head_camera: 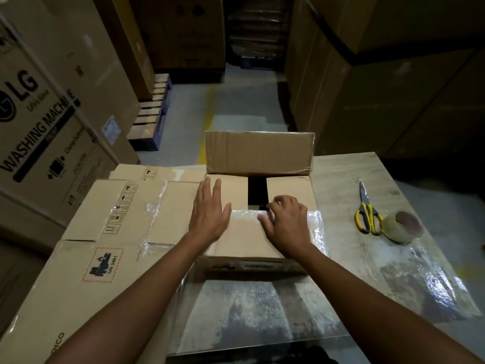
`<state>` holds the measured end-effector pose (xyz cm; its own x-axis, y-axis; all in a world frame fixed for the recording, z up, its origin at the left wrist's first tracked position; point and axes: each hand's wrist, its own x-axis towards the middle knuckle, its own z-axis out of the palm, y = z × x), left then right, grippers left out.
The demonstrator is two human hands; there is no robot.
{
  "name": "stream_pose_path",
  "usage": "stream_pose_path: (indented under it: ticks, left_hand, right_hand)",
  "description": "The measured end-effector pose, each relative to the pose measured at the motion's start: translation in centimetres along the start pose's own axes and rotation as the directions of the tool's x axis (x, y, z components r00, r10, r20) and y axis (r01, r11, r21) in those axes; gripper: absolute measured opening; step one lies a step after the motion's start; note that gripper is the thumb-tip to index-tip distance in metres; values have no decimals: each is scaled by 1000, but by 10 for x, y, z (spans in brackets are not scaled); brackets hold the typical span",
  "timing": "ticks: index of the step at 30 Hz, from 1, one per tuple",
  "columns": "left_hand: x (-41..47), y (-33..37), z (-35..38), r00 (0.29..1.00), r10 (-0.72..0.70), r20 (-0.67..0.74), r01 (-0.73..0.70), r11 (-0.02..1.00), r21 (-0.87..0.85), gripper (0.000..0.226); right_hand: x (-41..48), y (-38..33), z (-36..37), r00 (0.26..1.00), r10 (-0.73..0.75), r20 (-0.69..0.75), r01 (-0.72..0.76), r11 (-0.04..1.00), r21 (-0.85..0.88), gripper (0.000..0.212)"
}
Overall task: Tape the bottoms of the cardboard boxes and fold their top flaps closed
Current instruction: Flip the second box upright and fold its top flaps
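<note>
A cardboard box (244,245) stands on the table (341,179) in front of me. Its far flap (258,152) stands upright. The two side flaps lie folded in, with a dark gap (257,191) between them. The near flap, edged with shiny tape, lies folded over them. My left hand (208,210) rests flat with straight fingers on the left side flap and the near flap. My right hand (284,222) presses on the near flap, its fingers curled at the flap's far edge by the gap.
Yellow-handled scissors (366,211) and a roll of brown tape (402,227) lie on the table to the right. A large taped carton (99,248) lies against the box's left side. Tall stacked cartons stand left (39,122) and right; a pallet (152,114) sits behind.
</note>
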<state>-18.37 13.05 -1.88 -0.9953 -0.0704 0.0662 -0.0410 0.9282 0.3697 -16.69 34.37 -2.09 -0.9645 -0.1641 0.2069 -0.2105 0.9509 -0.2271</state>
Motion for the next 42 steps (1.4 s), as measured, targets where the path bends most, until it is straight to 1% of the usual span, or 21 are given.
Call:
stream_pose_path:
  ticks: [5,8,10,12,15,16,18,20,24,26,28,30,32,34,35,36,37,38,39,41,42]
  left_hand:
    - [44,10,-6,992,25,-123,-30,999,-37,78]
    - [87,17,-25,967,122,-223,-101,990,102,81]
    - [114,24,-40,956,214,-203,-172,963,208,83]
    - [131,30,-48,957,261,-128,-223,941,255,83]
    - [140,36,-45,970,244,-2,-238,950,204,73]
    - [136,39,-45,969,245,-16,-239,956,173,67]
    - [126,43,-46,945,263,-194,-232,958,168,55]
    - [113,45,-46,895,247,-371,-196,966,170,49]
    - [70,41,-26,886,163,-434,-131,986,103,42]
    - [42,36,-7,911,76,-405,-52,996,68,37]
    - [16,31,13,954,38,-299,-16,997,74,31]
    - [2,26,24,982,48,-183,-28,994,109,32]
    - [0,27,26,992,45,-119,-30,992,124,38]
    - [-2,30,24,996,-24,-82,36,989,141,47]
    - [-2,30,23,993,-97,-67,105,985,134,55]
    - [-2,32,21,983,-179,-45,183,975,125,65]
    - [-2,33,20,970,-243,-20,243,962,123,72]
    - [-3,34,19,962,-273,0,271,955,125,76]
    - [-3,33,16,961,-276,16,272,955,122,77]
    - [-2,25,8,968,-247,44,245,968,54,76]
    - [-2,16,4,973,-226,51,227,974,-4,75]
  right_hand:
    - [0,3,2,1000,2,-12,-2,1000,-12,36]
    - [2,4,6,1000,-3,-29,2,1000,-13,34]
    - [4,5,9,999,-8,-52,8,1000,-19,33]
    - [4,6,9,998,-8,-58,7,1000,-20,33]
    - [3,5,8,998,-5,-68,4,1000,-4,34]
    - [3,5,8,998,-5,-70,5,1000,-1,34]
    - [3,5,8,997,-8,-70,8,1000,8,34]
    - [3,3,7,997,-2,-74,4,1000,24,33]
    - [2,3,4,988,-9,-152,8,1000,-3,18]
    - [1,4,6,977,-85,-195,93,995,32,10]
    - [-3,5,7,970,-149,-190,169,981,93,9]
    - [-7,3,8,977,-141,-158,162,978,133,9]
    - [-6,3,7,985,-87,-147,111,980,162,6]
    - [-6,2,4,981,-82,-175,109,983,147,5]
    - [-5,1,2,976,-87,-200,112,987,115,6]
    - [-5,0,1,974,-63,-218,82,994,78,11]
    - [-5,-1,0,976,15,-217,-6,999,45,19]
    - [-5,-1,-1,969,148,-196,-146,989,23,31]
    - [-5,0,-2,934,325,-149,-327,945,14,45]
    - [1,4,-9,761,648,31,-648,756,96,67]
    - [4,8,-16,682,722,115,-730,661,176,68]
